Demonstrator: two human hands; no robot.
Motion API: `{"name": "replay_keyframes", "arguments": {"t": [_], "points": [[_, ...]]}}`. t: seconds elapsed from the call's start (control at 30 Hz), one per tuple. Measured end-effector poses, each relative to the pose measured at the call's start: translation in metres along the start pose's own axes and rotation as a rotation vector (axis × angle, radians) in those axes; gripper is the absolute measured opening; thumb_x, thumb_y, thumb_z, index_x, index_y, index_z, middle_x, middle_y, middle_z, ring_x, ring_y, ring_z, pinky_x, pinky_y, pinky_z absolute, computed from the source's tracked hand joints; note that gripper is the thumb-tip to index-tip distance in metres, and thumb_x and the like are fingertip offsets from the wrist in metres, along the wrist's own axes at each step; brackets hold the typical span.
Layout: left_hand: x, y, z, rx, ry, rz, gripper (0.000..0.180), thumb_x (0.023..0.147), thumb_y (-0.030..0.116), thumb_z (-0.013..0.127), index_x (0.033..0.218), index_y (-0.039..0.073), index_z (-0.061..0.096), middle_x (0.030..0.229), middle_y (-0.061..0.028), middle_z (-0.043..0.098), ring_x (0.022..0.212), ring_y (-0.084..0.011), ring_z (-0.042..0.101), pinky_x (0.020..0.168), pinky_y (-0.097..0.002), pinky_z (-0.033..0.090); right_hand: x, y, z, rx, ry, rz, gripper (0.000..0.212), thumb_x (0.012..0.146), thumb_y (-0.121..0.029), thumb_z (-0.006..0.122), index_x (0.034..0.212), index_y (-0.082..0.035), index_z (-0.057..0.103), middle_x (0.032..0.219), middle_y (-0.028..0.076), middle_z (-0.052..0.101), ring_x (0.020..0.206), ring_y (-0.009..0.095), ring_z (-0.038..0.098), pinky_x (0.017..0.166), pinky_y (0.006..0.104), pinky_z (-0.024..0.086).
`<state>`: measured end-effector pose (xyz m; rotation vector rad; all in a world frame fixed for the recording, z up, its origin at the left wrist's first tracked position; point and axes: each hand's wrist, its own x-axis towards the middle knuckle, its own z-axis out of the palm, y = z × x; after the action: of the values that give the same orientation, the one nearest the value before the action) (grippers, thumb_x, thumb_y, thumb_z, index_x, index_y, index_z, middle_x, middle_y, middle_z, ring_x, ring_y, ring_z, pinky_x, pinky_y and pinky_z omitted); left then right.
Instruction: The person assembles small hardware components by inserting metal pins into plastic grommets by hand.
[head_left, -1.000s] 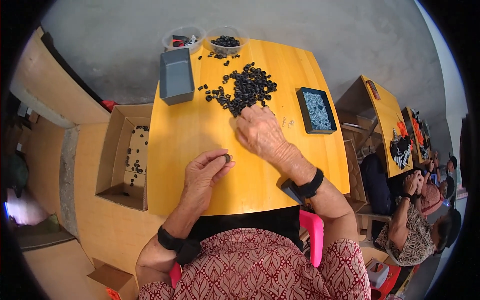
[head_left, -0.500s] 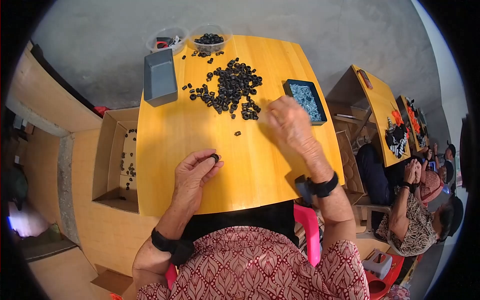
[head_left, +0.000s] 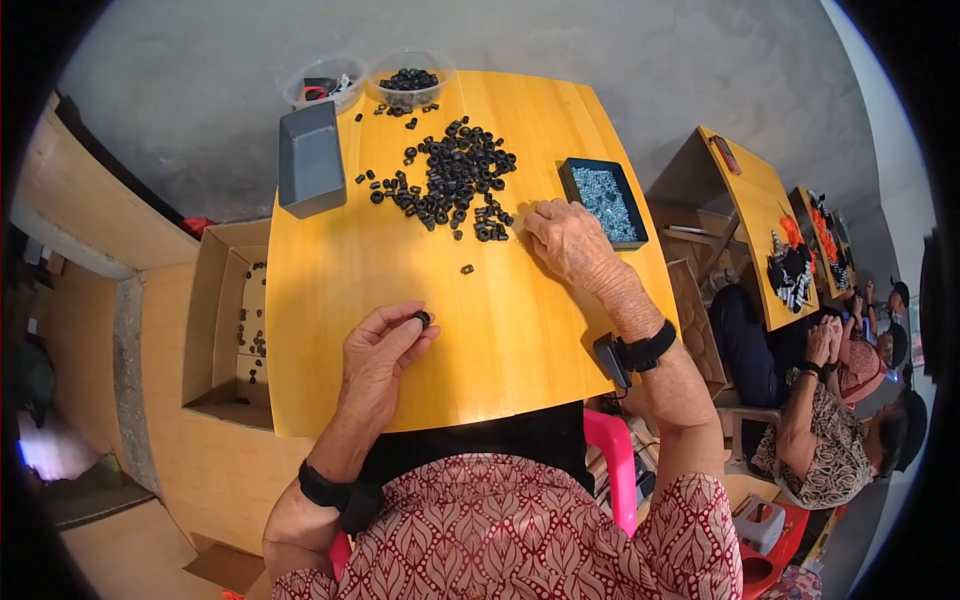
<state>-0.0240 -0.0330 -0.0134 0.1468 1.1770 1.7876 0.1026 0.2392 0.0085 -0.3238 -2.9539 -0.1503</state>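
Observation:
My left hand [head_left: 380,345] is closed over the near part of the yellow table, with a small black ring-shaped part [head_left: 422,319] pinched between thumb and fingers. My right hand [head_left: 570,240] is at the table's right side, back upward and fingers curled down, between the heap of small black round parts [head_left: 465,165] and the dark tray [head_left: 632,243]. Its fingertips are hidden, so what they hold, if anything, does not show. Small silvery metal pieces [head_left: 605,200] fill the tray. One loose black part [head_left: 467,269] lies between my hands.
A grey empty bin [head_left: 310,165] stands at the far left. Behind it are two clear plastic bowls, one with tools [head_left: 325,85], one with black parts [head_left: 408,80]. A cardboard box [head_left: 215,330] with scattered parts sits left of the table [head_left: 480,370]. People work at tables on the right.
My right hand, blurred before, has moved slightly left toward the heap and is now sharper. My left hand keeps its pinch on the black ring-shaped part. The whole view has shifted slightly.

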Motion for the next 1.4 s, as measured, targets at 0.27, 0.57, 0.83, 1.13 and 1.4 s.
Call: {"name": "replay_keyframes", "arguments": {"t": [0.27, 0.57, 0.83, 1.13, 1.4], "points": [[0.001, 0.000, -0.001, 0.001, -0.003, -0.005, 0.020, 0.093, 0.005, 0.063, 0.113, 0.001, 0.065, 0.104, -0.0100, 0.068, 0.090, -0.0147, 0.069, 0.079, -0.0204, 0.057, -0.008, 0.014, -0.026, 0.309, 0.327, 0.210, 0.010, 0.081, -0.002, 0.063, 0.091, -0.003, 0.060, 0.080, 0.013, 0.061, 0.074, 0.029, 0.063, 0.068, 0.0396, 0.054], [0.005, -0.004, 0.005, 0.042, 0.018, 0.011, 0.020, 0.093, 0.007, 0.065, 0.113, 0.001, 0.065, 0.105, -0.0079, 0.068, 0.094, -0.0163, 0.068, 0.084, -0.0235, 0.055, -0.014, -0.076, -0.005, 0.740, 0.262, 0.071, 0.005, 0.083, -0.001, 0.063, 0.088, 0.000, 0.063, 0.087, 0.011, 0.065, 0.082, 0.029, 0.065, 0.074, 0.0385, 0.054], [0.002, -0.004, 0.002, 0.017, 0.000, 0.002, 0.022, 0.092, 0.005, 0.064, 0.114, 0.001, 0.064, 0.104, -0.0081, 0.068, 0.094, -0.0157, 0.068, 0.083, -0.0223, 0.056, -0.025, -0.067, -0.002, 0.759, 0.245, 0.330, 0.012, 0.082, 0.001, 0.064, 0.093, 0.001, 0.067, 0.093, 0.015, 0.066, 0.087, 0.031, 0.067, 0.076, 0.0357, 0.055], [-0.001, -0.010, 0.016, -0.087, -0.039, -0.036, 0.028, 0.089, 0.002, 0.067, 0.116, 0.002, 0.062, 0.105, -0.0053, 0.065, 0.097, -0.0137, 0.066, 0.084, -0.0216, 0.055, -0.044, -0.132, -0.025, 0.918, 0.233, 0.115, 0.032, 0.083, 0.004, 0.066, 0.114, -0.004, 0.061, 0.090, 0.012, 0.063, 0.080, 0.028, 0.064, 0.070, 0.0348, 0.055], [-0.001, -0.021, 0.014, -0.023, -0.077, 0.060, 0.029, 0.085, -0.001, 0.070, 0.113, 0.000, 0.063, 0.104, -0.0048, 0.065, 0.098, -0.0118, 0.061, 0.089, -0.0252, 0.050, -0.040, -0.137, -0.021, 0.702, 0.287, 0.030, 0.039, 0.081, 0.003, 0.068, 0.119, 0.000, 0.059, 0.084, 0.013, 0.061, 0.078, 0.031, 0.062, 0.069, 0.0374, 0.053]]}}
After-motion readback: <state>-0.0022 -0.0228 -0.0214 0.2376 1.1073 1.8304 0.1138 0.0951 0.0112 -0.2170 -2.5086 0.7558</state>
